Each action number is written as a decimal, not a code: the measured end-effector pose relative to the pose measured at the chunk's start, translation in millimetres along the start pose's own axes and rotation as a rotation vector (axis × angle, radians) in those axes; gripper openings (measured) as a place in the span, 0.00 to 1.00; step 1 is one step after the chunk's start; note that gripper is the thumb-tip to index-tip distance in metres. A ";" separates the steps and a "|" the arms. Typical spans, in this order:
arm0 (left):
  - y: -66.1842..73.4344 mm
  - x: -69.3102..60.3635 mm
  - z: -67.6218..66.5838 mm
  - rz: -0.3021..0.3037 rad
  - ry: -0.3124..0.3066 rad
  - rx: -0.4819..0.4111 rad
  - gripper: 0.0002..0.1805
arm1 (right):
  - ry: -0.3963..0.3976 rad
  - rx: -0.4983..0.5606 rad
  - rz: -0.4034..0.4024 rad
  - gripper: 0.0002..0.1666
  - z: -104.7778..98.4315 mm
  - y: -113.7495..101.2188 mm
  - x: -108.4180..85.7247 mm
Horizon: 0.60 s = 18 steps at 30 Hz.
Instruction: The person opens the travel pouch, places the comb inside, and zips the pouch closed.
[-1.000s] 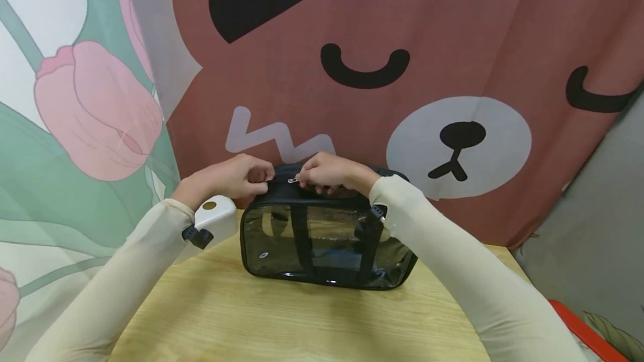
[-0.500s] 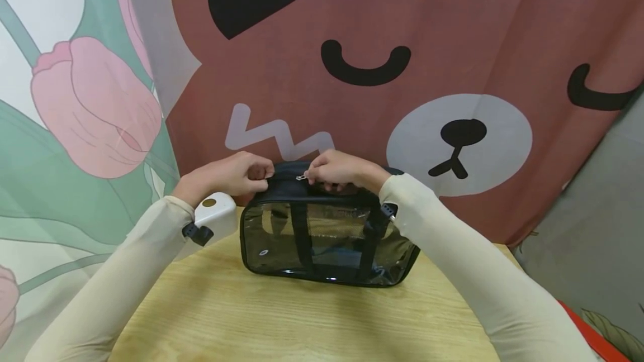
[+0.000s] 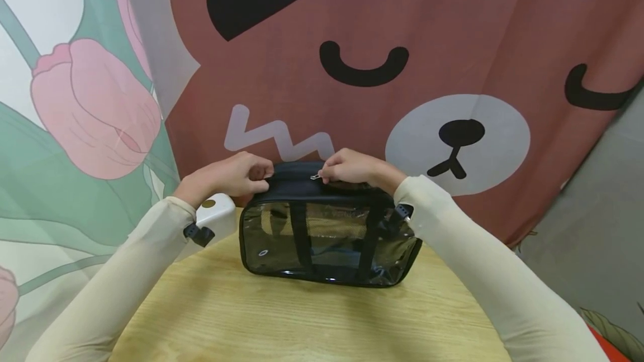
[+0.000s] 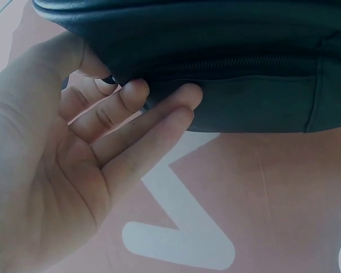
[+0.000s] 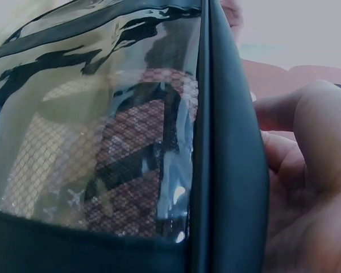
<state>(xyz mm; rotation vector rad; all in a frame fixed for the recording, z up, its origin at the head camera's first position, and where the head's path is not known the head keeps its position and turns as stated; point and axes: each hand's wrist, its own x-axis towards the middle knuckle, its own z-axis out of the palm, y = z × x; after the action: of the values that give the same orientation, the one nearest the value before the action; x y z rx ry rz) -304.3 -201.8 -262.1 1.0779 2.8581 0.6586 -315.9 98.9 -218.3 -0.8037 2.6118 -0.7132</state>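
Observation:
A clear toiletry bag (image 3: 332, 239) with black trim stands upright on the wooden table (image 3: 302, 323). My left hand (image 3: 231, 175) pinches the left end of its black top between thumb and finger. In the left wrist view the other fingers lie along the bag's end, beside a zipper (image 4: 238, 63). My right hand (image 3: 354, 166) pinches the silver zipper pull (image 3: 315, 176) at the middle of the top. The bag's side partly hides my right fingers in the right wrist view, where mesh (image 5: 125, 131) shows through the clear panel.
A white rounded object (image 3: 218, 214) with a gold dot is beside my left wrist. Behind the bag hangs a brown cloth (image 3: 437, 27) with a bear face. A red edge (image 3: 606, 342) shows at the lower right.
My right hand has slid to the right along the bag's top, taking the zipper pull with it. My left hand keeps its hold on the left end.

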 end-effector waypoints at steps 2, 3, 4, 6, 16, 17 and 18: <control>-0.3 0.0 -0.1 -0.001 0.001 -0.003 0.09 | 0.003 0.003 0.005 0.19 -1.3 1.9 -1.6; -0.6 -0.1 -0.2 -0.002 0.000 -0.004 0.09 | 0.002 0.008 0.007 0.19 -2.0 2.8 -2.3; -0.8 -0.2 -0.3 -0.004 -0.001 -0.003 0.09 | 0.001 0.014 0.010 0.19 -2.5 3.4 -3.5; -1.0 -0.4 -0.4 -0.004 -0.001 0.003 0.08 | 0.000 0.020 0.016 0.19 -3.8 4.9 -5.3; -2.0 -1.8 -0.1 -0.006 -0.002 -0.002 0.10 | 0.009 -0.001 0.038 0.19 -11.9 10.1 -16.2; -1.9 -1.8 -0.3 -0.004 0.000 -0.001 0.10 | 0.011 -0.002 0.042 0.19 -12.7 11.2 -17.3; -1.7 -1.8 -0.4 -0.002 0.001 -0.001 0.10 | 0.015 -0.001 0.047 0.19 -13.5 12.4 -18.3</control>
<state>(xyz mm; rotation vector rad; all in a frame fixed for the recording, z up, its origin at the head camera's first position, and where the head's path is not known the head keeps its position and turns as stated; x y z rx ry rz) -304.0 -204.2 -262.7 1.0752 2.8585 0.6608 -312.6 123.6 -211.2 -0.7372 2.6351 -0.7071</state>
